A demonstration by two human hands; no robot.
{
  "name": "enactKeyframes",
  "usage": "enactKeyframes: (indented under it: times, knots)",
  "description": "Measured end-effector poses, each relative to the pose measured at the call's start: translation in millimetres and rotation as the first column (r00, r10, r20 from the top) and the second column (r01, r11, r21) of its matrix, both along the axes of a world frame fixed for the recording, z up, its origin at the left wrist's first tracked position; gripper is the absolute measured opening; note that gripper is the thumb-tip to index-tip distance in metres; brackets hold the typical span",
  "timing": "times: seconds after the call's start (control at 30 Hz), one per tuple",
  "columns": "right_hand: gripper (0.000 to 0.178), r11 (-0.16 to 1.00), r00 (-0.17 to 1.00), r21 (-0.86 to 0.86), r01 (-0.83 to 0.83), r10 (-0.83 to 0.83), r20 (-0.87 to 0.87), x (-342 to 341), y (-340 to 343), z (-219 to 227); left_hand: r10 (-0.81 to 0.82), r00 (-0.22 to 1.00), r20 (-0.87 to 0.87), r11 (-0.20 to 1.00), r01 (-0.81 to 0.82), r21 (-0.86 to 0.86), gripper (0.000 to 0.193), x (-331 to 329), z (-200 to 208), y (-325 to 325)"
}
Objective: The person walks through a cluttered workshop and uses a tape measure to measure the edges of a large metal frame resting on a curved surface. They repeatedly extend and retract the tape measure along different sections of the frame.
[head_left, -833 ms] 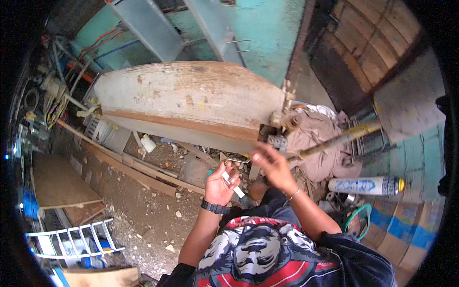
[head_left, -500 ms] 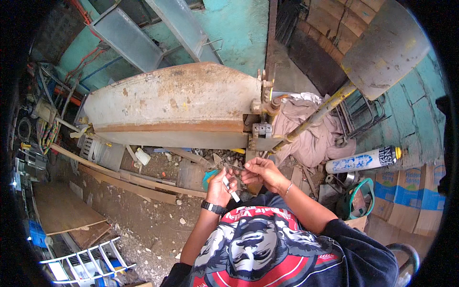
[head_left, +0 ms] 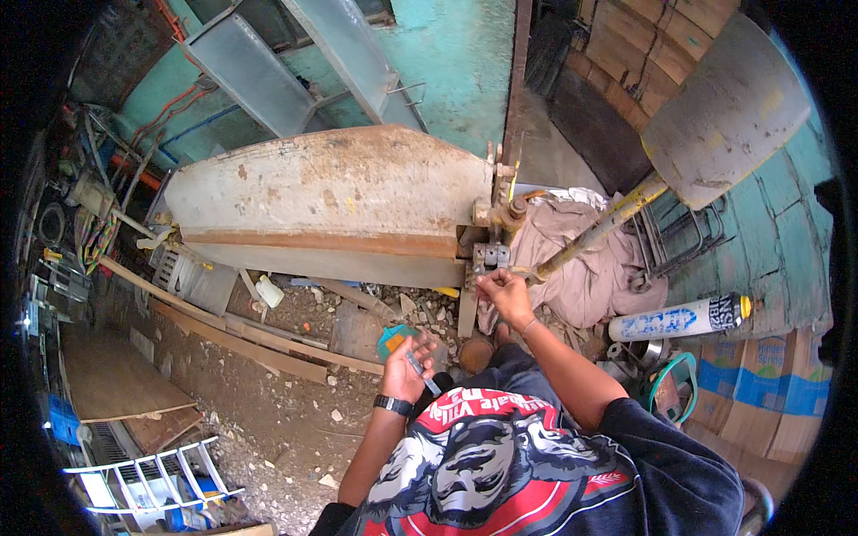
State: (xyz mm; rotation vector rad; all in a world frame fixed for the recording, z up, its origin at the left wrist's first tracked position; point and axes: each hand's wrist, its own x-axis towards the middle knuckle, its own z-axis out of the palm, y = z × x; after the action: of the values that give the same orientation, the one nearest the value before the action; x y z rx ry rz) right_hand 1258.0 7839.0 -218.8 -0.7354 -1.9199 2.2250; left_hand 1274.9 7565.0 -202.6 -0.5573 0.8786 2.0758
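Note:
My left hand (head_left: 408, 368) is closed around a slim grey-white bar (head_left: 424, 372), whose exact kind I cannot make out. Thumb and fingers pinched, my right hand (head_left: 507, 297) reaches to the end of a large worn metal machine (head_left: 331, 192) with a rust-spotted, off-white plate. Just above its fingertips is a small metal block with holes (head_left: 490, 256); whether they touch it is unclear. Anything in the pinch is too small to tell. Beyond the left hand a teal object (head_left: 390, 338) lies on the ground.
A yellow pole (head_left: 608, 223) with a grey plate (head_left: 728, 112) slants up to the right. Crumpled beige cloth (head_left: 572, 259) lies behind it. At right are a white-blue cylinder (head_left: 675, 319), a green-rimmed bucket (head_left: 677, 393) and cardboard boxes (head_left: 751, 380). Wooden strips (head_left: 241, 344) cross the rubble floor.
My right hand has moved away from my left, up to the perforated metal block at the machine's end. The left hand still holds the slim bar, now slightly lower.

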Motion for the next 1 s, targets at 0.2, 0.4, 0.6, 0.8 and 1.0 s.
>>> enactKeyframes:
  times: [0.2,0.4,0.6,0.8,1.0]
  knots:
    - [0.013,0.994,0.997,0.102,0.045,-0.039,-0.067,-36.4,12.2,-38.8,0.081,0.991,0.109,0.996,-0.076,-0.056,0.032,13.5,-15.9,-5.1]
    - [0.014,0.781,0.995,0.617,0.098,-0.075,-0.063,-47.6,13.0,-38.3,0.118,0.987,0.112,0.990,-0.107,-0.095,0.033,16.5,-15.6,-11.0]
    - [0.013,0.605,0.990,0.786,0.129,-0.036,-0.135,-44.4,27.4,-38.6,0.106,0.990,0.093,0.988,-0.095,-0.120,0.034,9.2,-17.9,-15.6]
    - [0.013,0.569,0.989,0.813,0.124,-0.006,-0.147,-47.8,30.5,-36.9,0.084,0.993,0.089,0.993,-0.076,-0.091,0.032,2.0,-18.9,-17.9]
    - [0.014,0.450,0.992,0.885,0.117,-0.017,-0.122,-77.8,20.5,-38.6,0.081,0.992,0.097,0.992,-0.071,-0.101,0.032,-5.1,-11.3,-18.0]
